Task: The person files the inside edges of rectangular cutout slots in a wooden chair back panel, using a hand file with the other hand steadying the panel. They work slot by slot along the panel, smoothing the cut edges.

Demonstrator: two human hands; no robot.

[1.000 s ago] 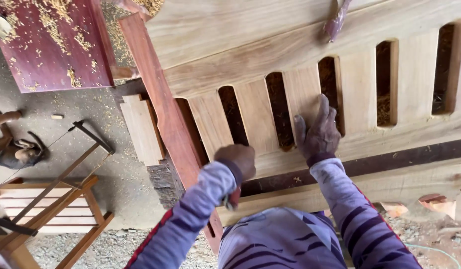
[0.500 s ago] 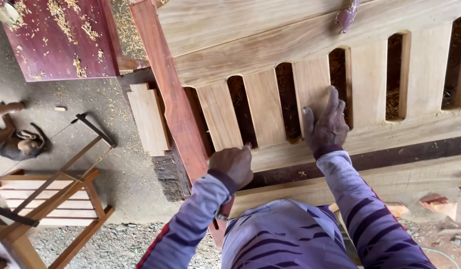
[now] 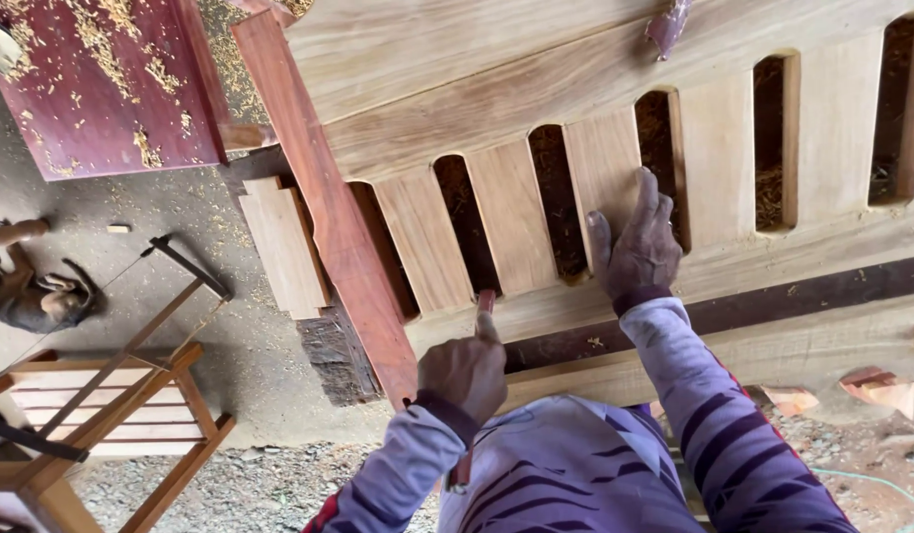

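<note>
The left hand (image 3: pixel 465 370) grasps a red-handled tool (image 3: pixel 485 301), tip against the slatted wooden panel (image 3: pixel 536 148) just ahead of its knuckles. The right hand (image 3: pixel 637 252) lies open, flat on a slat (image 3: pixel 603 173). Keep that palm pressing firmly, tool steady.

Red-handled tool (image 3: pixel 486 301) mostly behind left hand (image 3: pixel 464 373)

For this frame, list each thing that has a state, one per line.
Left hand: closed around a red-handled tool, forefinger along it.
Red-handled tool: held, tip at the panel's lower rail.
Right hand: open, flat on a slat.
Slatted wooden panel: lying flat, unfinished, gaps between slats.
Dark red board: strewn with shavings.
Small wooden frame: standing on the ground.
</note>
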